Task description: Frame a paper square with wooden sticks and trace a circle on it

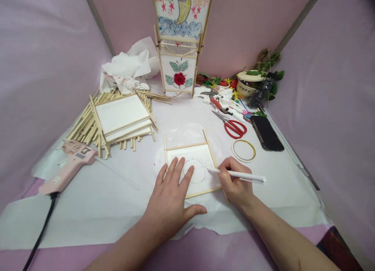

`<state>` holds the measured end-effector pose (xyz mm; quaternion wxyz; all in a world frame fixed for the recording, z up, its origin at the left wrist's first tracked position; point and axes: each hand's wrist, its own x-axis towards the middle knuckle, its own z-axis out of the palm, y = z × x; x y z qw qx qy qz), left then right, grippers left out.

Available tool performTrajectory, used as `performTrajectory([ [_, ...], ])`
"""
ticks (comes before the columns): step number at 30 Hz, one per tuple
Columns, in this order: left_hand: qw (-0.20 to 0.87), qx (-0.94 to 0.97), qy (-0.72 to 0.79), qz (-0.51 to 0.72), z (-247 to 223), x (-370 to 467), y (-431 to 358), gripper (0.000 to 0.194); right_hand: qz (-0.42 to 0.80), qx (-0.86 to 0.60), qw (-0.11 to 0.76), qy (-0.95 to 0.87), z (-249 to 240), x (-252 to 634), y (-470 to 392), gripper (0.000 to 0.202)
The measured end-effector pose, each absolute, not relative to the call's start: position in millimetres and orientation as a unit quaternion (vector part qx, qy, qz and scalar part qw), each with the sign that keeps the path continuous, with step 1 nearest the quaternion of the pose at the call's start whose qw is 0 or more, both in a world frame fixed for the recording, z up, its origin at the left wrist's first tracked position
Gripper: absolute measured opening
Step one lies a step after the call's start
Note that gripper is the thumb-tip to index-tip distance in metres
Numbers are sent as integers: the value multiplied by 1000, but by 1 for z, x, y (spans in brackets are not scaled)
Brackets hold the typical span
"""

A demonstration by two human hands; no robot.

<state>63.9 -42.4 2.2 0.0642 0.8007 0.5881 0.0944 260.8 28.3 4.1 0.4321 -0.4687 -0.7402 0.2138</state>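
Observation:
A paper panel in a thin wooden stick frame point(187, 147) lies flat in front of me, with a dark circle outline point(197, 183) drawn on its paper. Spread over the panel's left side, my left hand point(174, 187) is open, its fingers on the paper and its thumb beyond the lower stick. My right hand point(238, 183) grips a white pen point(249, 176), whose tip meets the paper just right of the circle. Part of the circle's left edge is hidden behind my left fingers.
Stacked framed panels point(121, 113) rest on wooden sticks point(84, 124) at left, near a pink glue gun point(68, 165). A decorated lantern point(179, 63) stands behind. On the right are red-handled scissors point(235, 129), a tape roll point(243, 142), a phone point(268, 133) and a tub point(247, 87).

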Motion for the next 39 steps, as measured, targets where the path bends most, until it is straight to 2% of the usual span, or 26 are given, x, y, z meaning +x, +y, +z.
performTrajectory([
  [25, 74, 798, 589, 100, 1, 64, -42, 96, 211, -450, 429, -754, 7, 260, 23, 19],
  [31, 79, 793, 597, 87, 2, 64, -42, 95, 219, -475, 470, -711, 14, 262, 20, 13],
  [34, 85, 786, 607, 80, 3, 64, -44, 94, 223, -517, 415, -715, 15, 268, 16, 26],
  [39, 91, 772, 625, 77, 8, 65, -46, 95, 178, -528, 243, -794, 17, 274, 9, 26],
])
